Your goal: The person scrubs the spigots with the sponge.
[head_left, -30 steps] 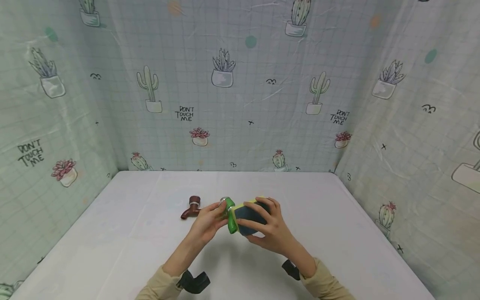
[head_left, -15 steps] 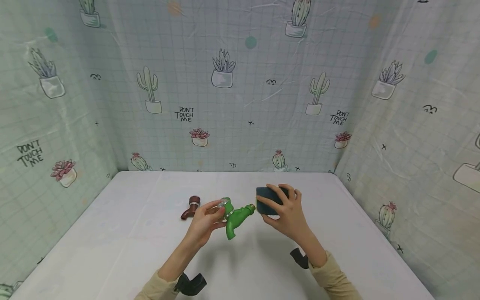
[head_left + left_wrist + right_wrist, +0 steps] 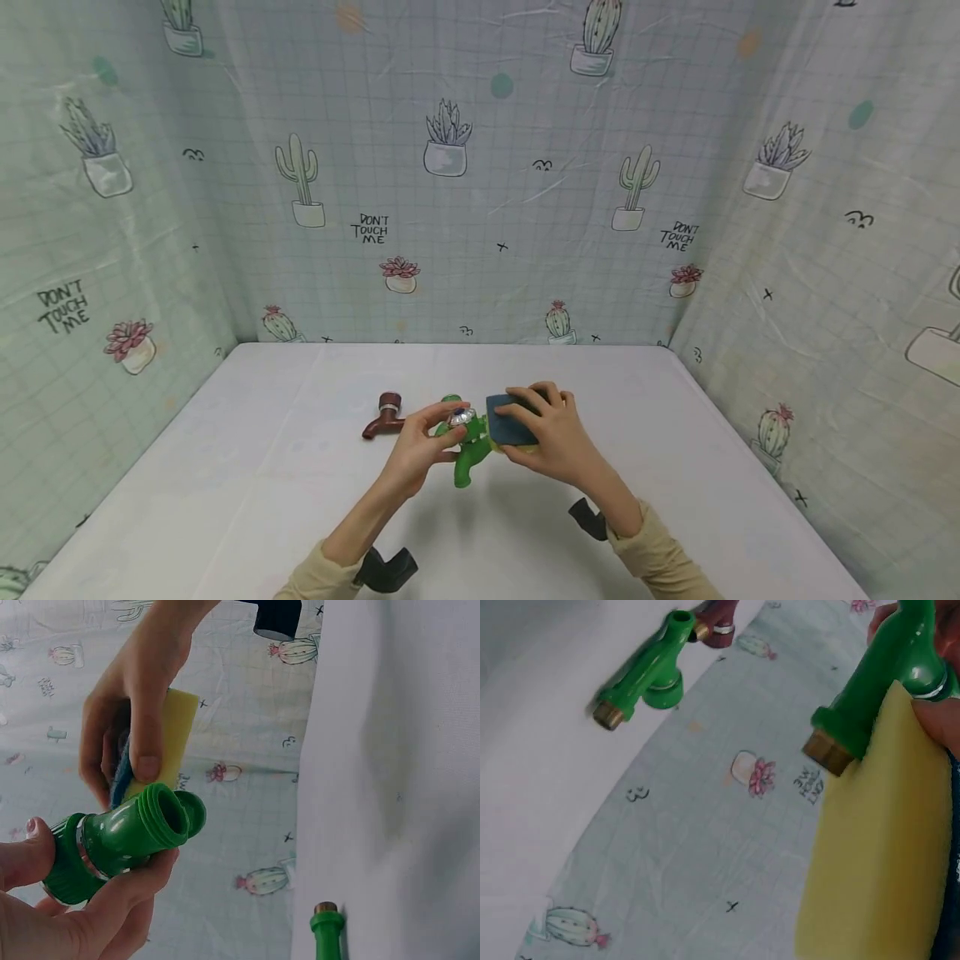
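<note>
A green tap (image 3: 465, 468) with a brass threaded end is held up over the table by my left hand (image 3: 418, 446), whose fingers and thumb grip its knob end. In the left wrist view the tap's round ribbed opening (image 3: 171, 815) faces the camera. My right hand (image 3: 553, 435) grips a sponge (image 3: 508, 422), yellow foam with a dark blue scouring side. The sponge's yellow face (image 3: 874, 847) lies against the side of the tap, near the brass end (image 3: 827, 752), in the right wrist view. Part of the tap is hidden by fingers and sponge.
A second green tap (image 3: 654, 666) lies on the white table (image 3: 300, 500) behind the held one. Beside it is a brown tap (image 3: 386, 419). Cactus-print cloth (image 3: 502, 200) hangs behind and at both sides. Dark wrist mounts (image 3: 390, 572) stick out below the forearms.
Half a second ago the sponge was apart from the tap, up and to the right; now it is back against it. My left hand has turned the tap, bringing its knob toward the head camera.
</note>
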The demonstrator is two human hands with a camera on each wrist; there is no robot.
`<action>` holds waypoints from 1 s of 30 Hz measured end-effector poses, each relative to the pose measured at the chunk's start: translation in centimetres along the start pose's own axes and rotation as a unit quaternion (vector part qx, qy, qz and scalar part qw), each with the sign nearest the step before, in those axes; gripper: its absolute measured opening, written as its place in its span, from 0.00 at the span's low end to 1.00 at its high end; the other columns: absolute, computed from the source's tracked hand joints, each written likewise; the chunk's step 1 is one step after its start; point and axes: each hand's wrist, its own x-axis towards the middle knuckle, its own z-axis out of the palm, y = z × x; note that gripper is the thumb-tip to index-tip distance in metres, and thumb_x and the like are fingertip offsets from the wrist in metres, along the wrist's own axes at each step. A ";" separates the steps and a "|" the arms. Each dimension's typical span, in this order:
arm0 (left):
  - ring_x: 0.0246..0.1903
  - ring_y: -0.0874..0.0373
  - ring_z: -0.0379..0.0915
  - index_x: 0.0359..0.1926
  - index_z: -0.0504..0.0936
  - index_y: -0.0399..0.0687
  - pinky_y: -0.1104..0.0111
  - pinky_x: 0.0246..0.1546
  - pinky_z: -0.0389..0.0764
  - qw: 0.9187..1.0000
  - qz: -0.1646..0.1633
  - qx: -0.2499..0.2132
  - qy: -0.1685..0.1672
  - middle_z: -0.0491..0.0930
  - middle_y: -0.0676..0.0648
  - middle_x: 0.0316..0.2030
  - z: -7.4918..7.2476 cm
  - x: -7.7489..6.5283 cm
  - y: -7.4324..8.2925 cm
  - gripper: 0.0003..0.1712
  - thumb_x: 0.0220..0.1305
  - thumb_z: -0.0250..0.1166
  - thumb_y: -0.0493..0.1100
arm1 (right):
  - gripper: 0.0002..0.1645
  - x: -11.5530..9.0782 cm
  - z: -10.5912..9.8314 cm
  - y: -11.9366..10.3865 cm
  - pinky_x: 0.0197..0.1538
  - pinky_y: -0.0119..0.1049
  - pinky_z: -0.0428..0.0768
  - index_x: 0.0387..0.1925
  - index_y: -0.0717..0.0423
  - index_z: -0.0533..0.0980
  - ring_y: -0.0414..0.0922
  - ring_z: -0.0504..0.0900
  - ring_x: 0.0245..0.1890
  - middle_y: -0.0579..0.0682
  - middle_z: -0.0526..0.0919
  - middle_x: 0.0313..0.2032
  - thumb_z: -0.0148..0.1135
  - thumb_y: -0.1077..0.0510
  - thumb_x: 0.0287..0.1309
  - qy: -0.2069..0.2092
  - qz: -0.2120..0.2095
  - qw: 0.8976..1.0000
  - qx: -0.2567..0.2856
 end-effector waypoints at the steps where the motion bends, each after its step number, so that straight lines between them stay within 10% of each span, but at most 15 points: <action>1: 0.39 0.57 0.77 0.55 0.69 0.33 0.57 0.37 0.81 1.000 -0.002 -0.001 0.000 0.64 0.33 0.56 0.0 0.0 0.0 0.22 0.59 0.57 0.33 | 0.29 -0.1 0.1 0.3 0.41 0.49 0.67 0.46 0.40 0.74 0.50 0.65 0.49 0.49 0.73 0.52 0.70 0.44 0.37 0.009 0.001 1.000 -0.014; 11: 0.36 0.55 0.79 0.56 0.67 0.34 0.64 0.34 0.82 0.993 -0.050 -0.088 0.061 0.76 0.41 0.40 -0.6 0.4 -0.1 0.21 0.63 0.54 0.39 | 0.28 -1.3 0.5 -0.3 0.51 0.53 0.65 0.50 0.43 0.71 0.54 0.59 0.56 0.53 0.67 0.57 0.60 0.38 0.47 0.089 -0.075 0.991 0.069; 17: 0.33 0.58 0.79 0.59 0.62 0.37 0.66 0.33 0.82 0.989 -0.062 -0.129 0.043 0.77 0.49 0.34 -0.6 0.6 0.0 0.25 0.63 0.54 0.41 | 0.39 -1.2 1.8 -1.1 0.52 0.51 0.61 0.49 0.43 0.72 0.55 0.62 0.54 0.54 0.69 0.55 0.76 0.47 0.27 0.114 -0.147 0.982 0.039; 24: 0.32 0.59 0.80 0.60 0.63 0.38 0.65 0.32 0.82 0.988 -0.058 -0.137 0.044 0.76 0.50 0.35 -0.7 0.5 0.1 0.25 0.64 0.53 0.40 | 0.30 -1.5 1.7 1.0 0.47 0.52 0.61 0.48 0.44 0.73 0.57 0.63 0.52 0.55 0.70 0.54 0.69 0.47 0.38 0.129 -0.076 0.989 -0.003; 30: 0.37 0.51 0.78 0.61 0.61 0.44 0.54 0.35 0.81 0.987 -0.038 -0.154 0.035 0.68 0.41 0.44 -0.9 0.5 0.0 0.22 0.67 0.48 0.41 | 0.26 -1.4 0.7 2.9 0.49 0.56 0.60 0.49 0.46 0.73 0.54 0.59 0.53 0.55 0.68 0.56 0.52 0.38 0.52 0.132 0.005 0.989 0.072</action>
